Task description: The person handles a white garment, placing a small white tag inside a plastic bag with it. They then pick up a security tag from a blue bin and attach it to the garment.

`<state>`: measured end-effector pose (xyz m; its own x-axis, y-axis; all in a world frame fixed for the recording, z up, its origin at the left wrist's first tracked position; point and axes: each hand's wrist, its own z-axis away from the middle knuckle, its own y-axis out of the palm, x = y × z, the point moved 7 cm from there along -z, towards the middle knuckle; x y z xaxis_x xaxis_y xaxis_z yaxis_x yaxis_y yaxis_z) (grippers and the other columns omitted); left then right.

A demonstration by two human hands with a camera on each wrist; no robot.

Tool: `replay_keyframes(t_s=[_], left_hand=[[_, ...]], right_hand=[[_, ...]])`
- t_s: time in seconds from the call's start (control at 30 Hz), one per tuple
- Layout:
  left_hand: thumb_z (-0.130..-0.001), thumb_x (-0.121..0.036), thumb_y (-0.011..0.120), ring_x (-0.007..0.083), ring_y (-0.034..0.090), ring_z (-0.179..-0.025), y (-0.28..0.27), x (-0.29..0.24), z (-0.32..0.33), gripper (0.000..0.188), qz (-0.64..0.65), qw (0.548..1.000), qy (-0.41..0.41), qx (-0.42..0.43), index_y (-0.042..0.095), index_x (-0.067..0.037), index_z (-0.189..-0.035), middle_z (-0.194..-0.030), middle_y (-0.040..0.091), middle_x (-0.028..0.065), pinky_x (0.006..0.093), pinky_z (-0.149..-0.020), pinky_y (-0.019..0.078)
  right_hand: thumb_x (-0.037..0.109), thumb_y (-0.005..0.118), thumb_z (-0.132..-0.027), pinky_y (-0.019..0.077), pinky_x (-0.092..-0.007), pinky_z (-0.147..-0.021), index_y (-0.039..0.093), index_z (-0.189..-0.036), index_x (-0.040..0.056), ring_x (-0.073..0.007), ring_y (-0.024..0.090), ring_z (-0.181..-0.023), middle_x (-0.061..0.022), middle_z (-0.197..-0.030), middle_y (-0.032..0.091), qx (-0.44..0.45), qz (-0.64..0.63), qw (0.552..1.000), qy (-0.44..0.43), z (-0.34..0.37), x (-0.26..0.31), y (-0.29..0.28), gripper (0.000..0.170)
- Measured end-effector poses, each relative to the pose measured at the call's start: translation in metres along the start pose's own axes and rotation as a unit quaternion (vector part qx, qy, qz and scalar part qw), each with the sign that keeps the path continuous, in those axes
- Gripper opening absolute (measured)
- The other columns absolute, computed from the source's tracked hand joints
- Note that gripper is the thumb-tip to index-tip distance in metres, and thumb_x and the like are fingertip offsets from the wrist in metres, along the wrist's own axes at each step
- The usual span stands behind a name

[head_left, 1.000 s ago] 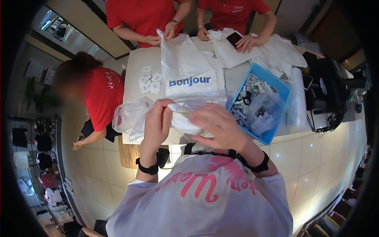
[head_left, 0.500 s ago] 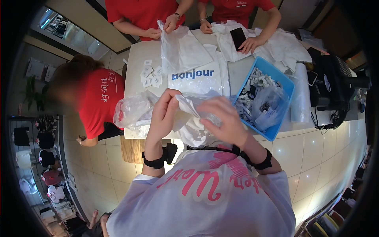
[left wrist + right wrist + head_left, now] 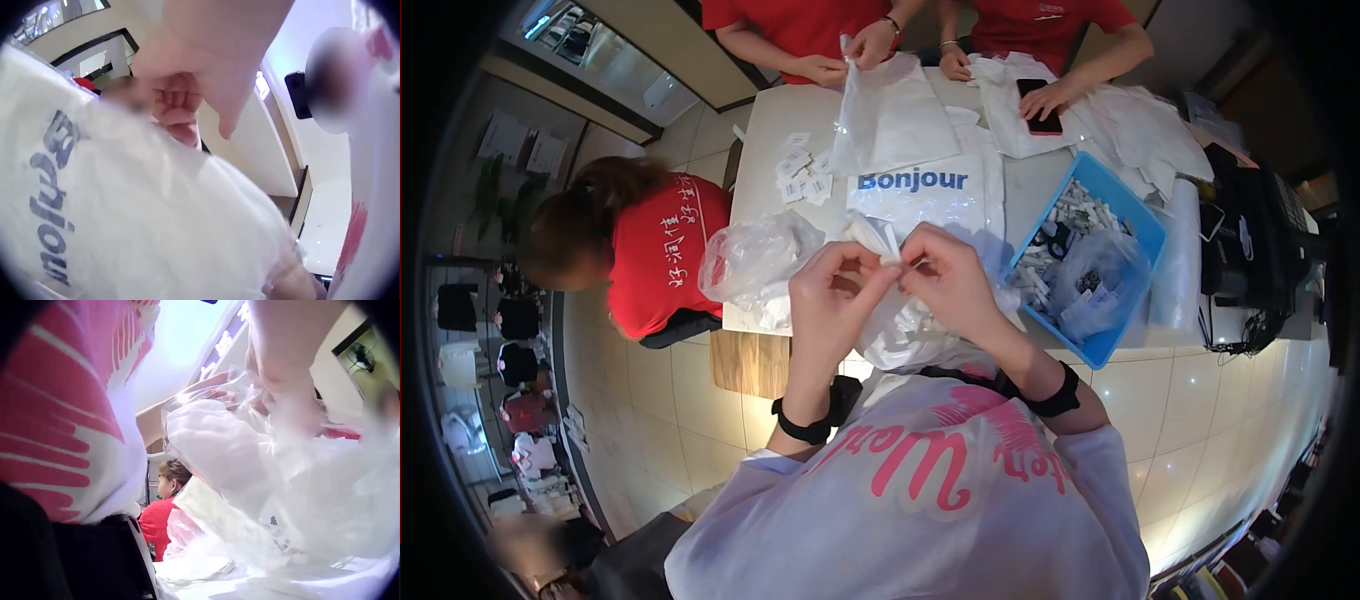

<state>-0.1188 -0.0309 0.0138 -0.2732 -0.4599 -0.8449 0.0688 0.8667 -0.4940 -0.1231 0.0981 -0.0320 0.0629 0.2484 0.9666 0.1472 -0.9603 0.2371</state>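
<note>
Both hands meet over the near edge of the table in the head view. My left hand pinches a folded edge of white cloth with thumb and fingertips. Close beside it, my right hand pinches the same bundle, its fingertips almost touching the left ones. The bundle is a white garment inside a clear plastic bag, as the right wrist view shows. Its lower part hangs crumpled in front of my shirt, partly hidden by the hands. White material with blue "Bonjour" lettering fills the left wrist view.
A bagged item printed "Bonjour" lies ahead, with small white labels left of it. Crumpled clear plastic sits at left. A blue bin of small pieces stands at right. People in red shirts work opposite; another is at left.
My right hand, open and blurred over the bundle before, has come in to pinch the cloth beside my left hand. Across the table, a hand has moved over the phone.
</note>
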Motion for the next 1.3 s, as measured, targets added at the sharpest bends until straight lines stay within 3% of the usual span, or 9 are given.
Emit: replay_keyframes(t_s=[0.07,0.13,0.2,0.4,0.67,0.97,1.07,1.17,1.3], left_hand=[[-0.08,-0.01,0.067,0.0065,0.056,-0.064,-0.004,0.025,0.006,0.017,0.142,0.982,-0.088,-0.089,0.059,0.002,-0.089,-0.074,0.06,0.0032,0.0203,-0.053,0.0424],[-0.082,-0.01,0.065,0.0059,0.055,-0.065,-0.007,0.03,0.007,0.014,0.172,0.975,-0.106,-0.089,0.059,0.001,-0.087,-0.074,0.059,0.0017,0.0194,-0.056,0.0423],[-0.084,-0.009,0.063,0.0058,0.053,-0.066,-0.011,0.034,0.006,0.011,0.221,0.966,-0.113,-0.065,0.058,0.001,-0.085,-0.075,0.059,-0.0001,0.019,-0.06,0.0419],[-0.086,-0.009,0.06,0.0048,0.051,-0.073,-0.034,0.05,0.004,0.01,0.317,0.941,-0.115,-0.028,0.057,0.0,-0.089,-0.081,0.059,-0.001,0.0189,-0.067,0.0399],[-0.093,-0.017,0.048,0.0004,0.038,-0.067,-0.02,0.054,-0.001,0.017,0.337,0.926,-0.169,0.026,0.048,-0.007,-0.079,-0.07,0.046,-0.0065,0.0168,-0.06,0.0316],[-0.095,-0.018,0.045,0.0008,0.048,-0.071,-0.018,0.045,-0.006,0.015,0.428,0.888,-0.167,0.002,0.047,-0.009,-0.084,-0.079,0.051,-0.0049,0.0172,-0.062,0.0391],[-0.096,-0.019,0.044,0.0029,0.052,-0.076,-0.02,0.039,-0.005,0.015,0.442,0.878,-0.181,-0.027,0.046,-0.009,-0.085,-0.081,0.053,-0.0035,0.0191,-0.067,0.043],[-0.096,-0.02,0.043,0.0046,0.054,-0.078,-0.022,0.04,-0.006,0.014,0.465,0.868,-0.169,-0.041,0.046,-0.009,-0.087,-0.084,0.054,-0.0025,0.021,-0.069,0.0447],[-0.093,-0.018,0.046,0.0028,0.051,-0.077,-0.024,0.047,-0.006,0.013,0.389,0.911,-0.13,-0.026,0.05,-0.007,-0.09,-0.084,0.053,-0.0028,0.0184,-0.066,0.0406]], right_hand=[[0.008,0.063,-0.082,0.0451,-0.0233,-0.054,0.052,-0.078,-0.0022,-0.0096,0.055,-0.062,-0.0031,-0.074,0.052,0.071,0.113,0.987,-0.088,0.004,0.009,0.018,0.015],[0.007,0.061,-0.083,0.0465,-0.0236,-0.056,0.052,-0.077,-0.0024,-0.0109,0.056,-0.068,-0.0032,-0.075,0.053,0.1,0.121,0.985,-0.074,0.005,0.011,0.025,0.014],[0.006,0.058,-0.085,0.0475,-0.0245,-0.059,0.051,-0.079,-0.0026,-0.0108,0.056,-0.071,-0.0027,-0.076,0.053,0.092,0.016,0.995,0.028,0.001,-0.001,0.025,0.012],[0.013,0.05,-0.092,0.0455,-0.0225,-0.066,0.05,-0.088,0.0013,-0.0086,0.055,-0.073,-0.0009,-0.078,0.052,0.028,-0.07,0.997,0.034,-0.013,-0.004,0.002,0.012],[0.016,0.048,-0.092,0.038,-0.0192,-0.06,0.048,-0.09,0.0063,-0.0046,0.046,-0.068,0.0021,-0.076,0.051,0.051,-0.022,0.995,0.078,-0.029,0.011,-0.013,0.01],[0.013,0.054,-0.089,0.0412,-0.0212,-0.067,0.056,-0.101,0.0042,-0.0049,0.049,-0.074,0.0017,-0.084,0.057,0.123,0.132,0.984,0.004,-0.027,0.036,-0.01,0.015],[0.01,0.058,-0.086,0.0426,-0.0218,-0.069,0.056,-0.098,0.0023,-0.0061,0.051,-0.077,0.0002,-0.087,0.058,0.128,0.162,0.978,0.027,-0.028,0.033,-0.019,0.014],[0.008,0.057,-0.086,0.043,-0.0216,-0.069,0.056,-0.1,0.0012,-0.0069,0.053,-0.077,-0.0011,-0.088,0.06,0.087,0.043,0.994,0.057,-0.031,0.03,-0.026,0.015],[0.007,0.056,-0.087,0.0434,-0.0215,-0.069,0.055,-0.099,-0.0002,-0.007,0.054,-0.078,-0.0031,-0.088,0.062,0.077,-0.01,0.993,0.088,-0.03,0.029,-0.025,0.015]])
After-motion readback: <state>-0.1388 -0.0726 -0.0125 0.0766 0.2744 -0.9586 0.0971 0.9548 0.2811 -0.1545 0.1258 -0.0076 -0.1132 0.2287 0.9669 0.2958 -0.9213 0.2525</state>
